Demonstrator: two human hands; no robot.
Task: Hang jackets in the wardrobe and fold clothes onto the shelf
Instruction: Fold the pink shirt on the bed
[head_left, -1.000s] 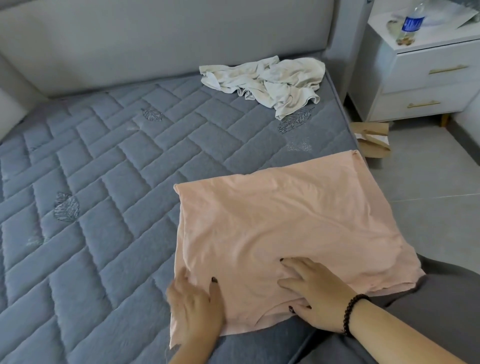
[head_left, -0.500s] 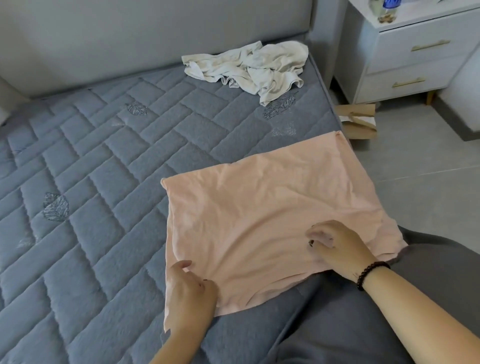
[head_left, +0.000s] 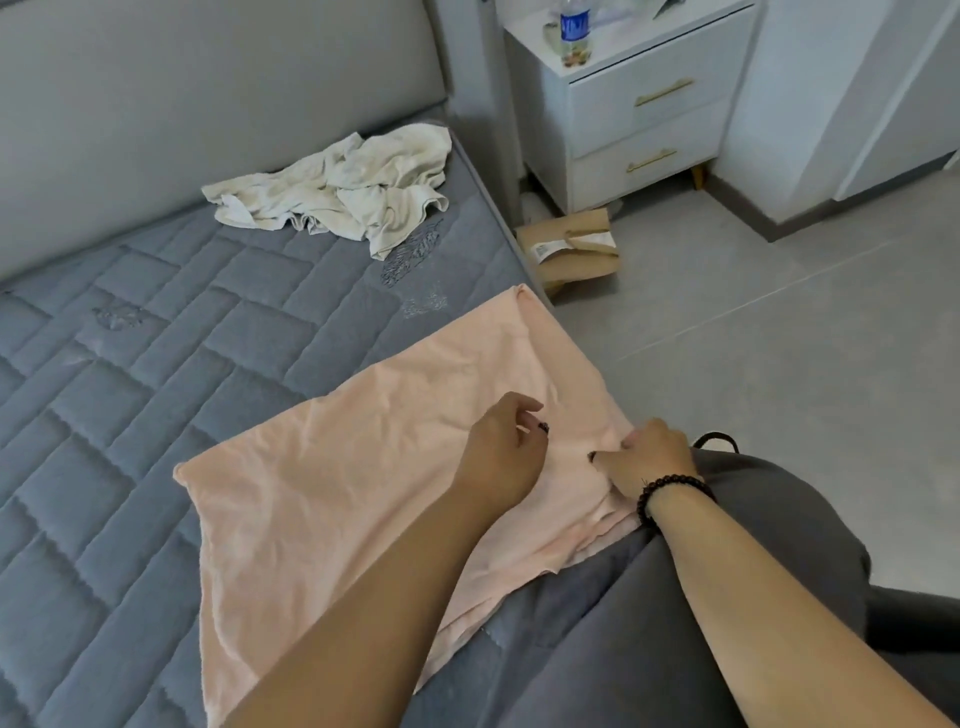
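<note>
Two hands over one pink garment (head_left: 374, 483), spread flat near the right edge of the grey quilted mattress (head_left: 156, 415), its far corner reaching that edge. Right hand (head_left: 649, 460), with a dark bead bracelet (head_left: 670, 493) at the wrist, pinching the cloth at its right side, fingers curled into a fold there, just beside a grey-trousered knee (head_left: 753, 519). Left hand (head_left: 501, 452) crossed over the middle of the garment, fingers loosely curled, thumb and forefinger close together; cannot tell whether any cloth caught between them.

One crumpled cream garment (head_left: 343, 192) at the far right corner of the mattress, against the grey headboard (head_left: 208, 93), well apart from the pink one.

Off the bed, on the tiled floor (head_left: 779, 338): a brown cardboard parcel (head_left: 571, 249) with a white printed label, text too small to read, near the foot of a white two-drawer nightstand (head_left: 644, 109) with gold handles. On the nightstand's top, a clear bottle (head_left: 574, 31) with a blue label bearing white lettering, not legible.
</note>
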